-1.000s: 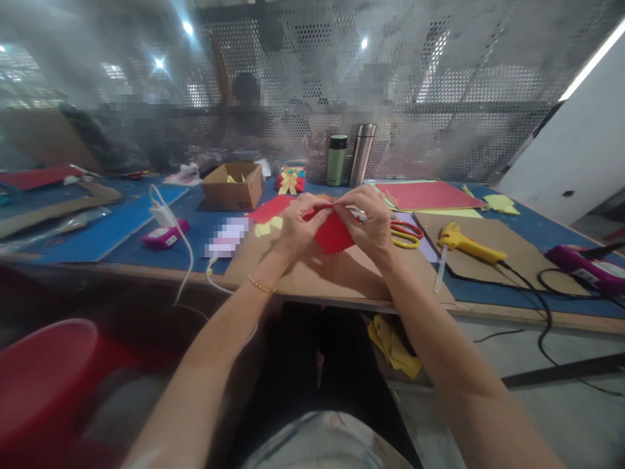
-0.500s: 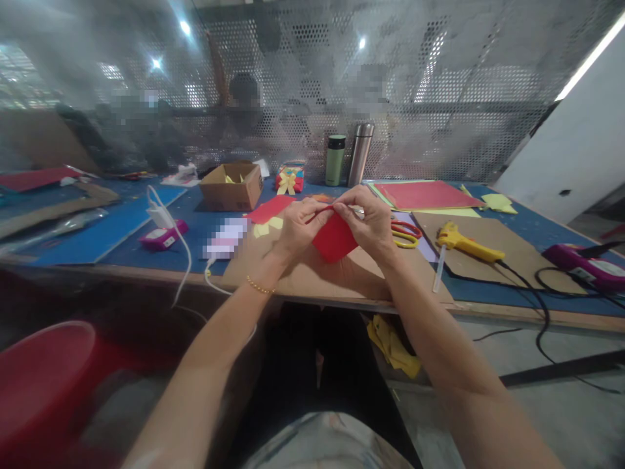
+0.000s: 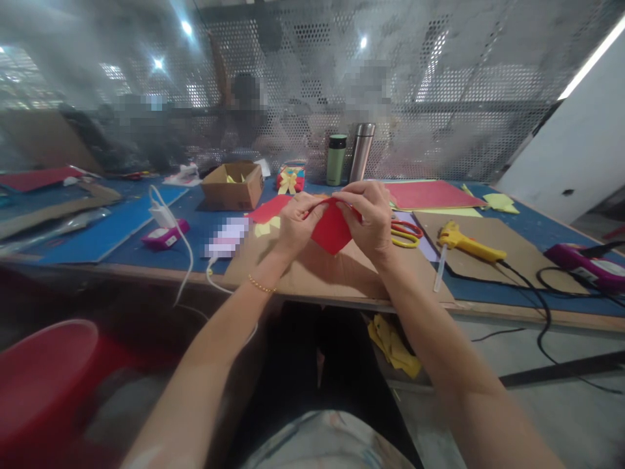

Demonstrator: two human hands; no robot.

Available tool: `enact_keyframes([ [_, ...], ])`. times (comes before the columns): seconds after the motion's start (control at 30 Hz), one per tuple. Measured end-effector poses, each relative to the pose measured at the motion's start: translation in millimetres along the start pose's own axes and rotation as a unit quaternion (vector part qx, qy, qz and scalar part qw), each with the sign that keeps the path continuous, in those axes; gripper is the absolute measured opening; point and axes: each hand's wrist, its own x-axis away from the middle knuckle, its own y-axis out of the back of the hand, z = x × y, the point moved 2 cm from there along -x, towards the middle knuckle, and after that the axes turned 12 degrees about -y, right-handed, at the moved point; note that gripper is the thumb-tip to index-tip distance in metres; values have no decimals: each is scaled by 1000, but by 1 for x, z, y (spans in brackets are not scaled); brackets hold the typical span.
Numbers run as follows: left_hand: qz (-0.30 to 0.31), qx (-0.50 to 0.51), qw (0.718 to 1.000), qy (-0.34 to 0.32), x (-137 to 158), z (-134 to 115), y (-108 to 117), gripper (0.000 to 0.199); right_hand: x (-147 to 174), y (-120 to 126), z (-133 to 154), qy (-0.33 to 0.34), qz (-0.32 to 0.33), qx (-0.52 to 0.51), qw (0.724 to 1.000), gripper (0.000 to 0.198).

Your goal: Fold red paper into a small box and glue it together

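Observation:
Between my two hands hangs a small red sheet (image 3: 333, 231), felt or paper by its look, with one corner pointing down above a brown cardboard sheet (image 3: 273, 277). My left hand (image 3: 297, 225) pinches its upper left edge, thumb and fingers together. On the other side my right hand (image 3: 366, 212) grips the upper right edge with bent fingers. The fingertips partly cover the top edge. Scissors with red and yellow handles (image 3: 406, 232) lie just right of my right hand, their blades hidden. Beyond my left hand rest another red sheet (image 3: 267, 210) and some pale yellow pieces (image 3: 267, 226).
A yellow glue gun (image 3: 471, 244) with a trailing black cord lies on cardboard at the right. Behind stand a cardboard box (image 3: 232, 189), a decorated red item (image 3: 291, 179), a green bottle (image 3: 336, 161) and a steel flask (image 3: 361, 153). White cables cross the front edge at left.
The red sheet has turned a little, so its lower corner now points more straight down. My right hand has shifted slightly; both hands keep their hold.

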Motion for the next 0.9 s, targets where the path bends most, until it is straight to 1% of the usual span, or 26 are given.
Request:
enact_keyframes([
  [0.07,4,-9,1000,4,1,1,-1,22,1,0,-1,2,0,15,1000,26],
  [0.2,8,-21,1000,17,2,1,-1,23,2,-1,-3,0,19,29,999,29],
  [0.53,2,-8,998,55,2,5,-1,27,6,-1,2,42,34,94,994,32],
  [0.63,-6,-4,999,52,2,6,-2,31,6,0,3,47,40,95,994,33],
  [0.8,-7,1,999,49,2,6,-2,33,6,0,5,31,67,85,994,34],
  [0.9,-4,-4,999,49,2,6,-2,33,8,1,5,38,64,97,993,34],
])
